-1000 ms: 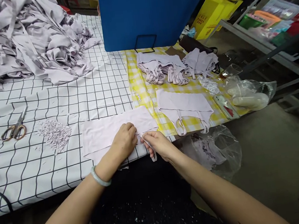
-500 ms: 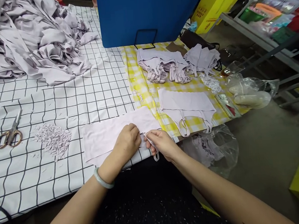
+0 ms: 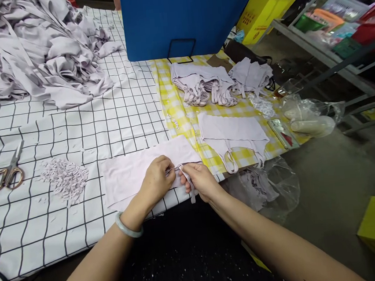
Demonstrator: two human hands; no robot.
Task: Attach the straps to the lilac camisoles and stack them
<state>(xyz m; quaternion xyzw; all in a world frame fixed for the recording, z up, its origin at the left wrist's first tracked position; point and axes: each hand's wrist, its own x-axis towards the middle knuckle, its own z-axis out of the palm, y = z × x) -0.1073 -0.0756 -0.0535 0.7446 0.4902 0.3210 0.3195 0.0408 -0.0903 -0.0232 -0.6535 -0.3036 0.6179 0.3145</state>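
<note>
Closest in, a person in dark, glittering clothing [image 3: 185,255] is reaching both bare arms forward, and a pale bracelet [image 3: 128,228] is circling the left wrist. Just ahead, the left hand [image 3: 158,176] is resting over the fabric with its fingers curled, its thumb and fingertips pinching a thin strand [image 3: 170,170]. Right beside it, the right hand [image 3: 199,180] is gripping a narrow strap [image 3: 193,196] between thumb and fingers, the end dangling below. Something small and dark is sitting between the fingertips, too tiny to make out. And the pale lilac garment [image 3: 127,175] is lying flat under the left hand, near the table's front edge, its right end reaching the yellow checked cloth [image 3: 167,102].

Over on the left, the scissors [image 3: 8,173] are lying open on the white grid cloth [image 3: 129,119], with a heap of snippets [image 3: 67,180] lying just beside them. To the right, a second garment [image 3: 232,127] is lying flat, straps toward the front, and a clear plastic bag [image 3: 282,193] is hanging below the table edge.

Farther back, a neat stack of garments [image 3: 202,73] is sitting on the yellow checks, a big tangled fabric pile [image 3: 50,56] is filling the far left, and a blue panel [image 3: 178,17] is standing behind.
</note>
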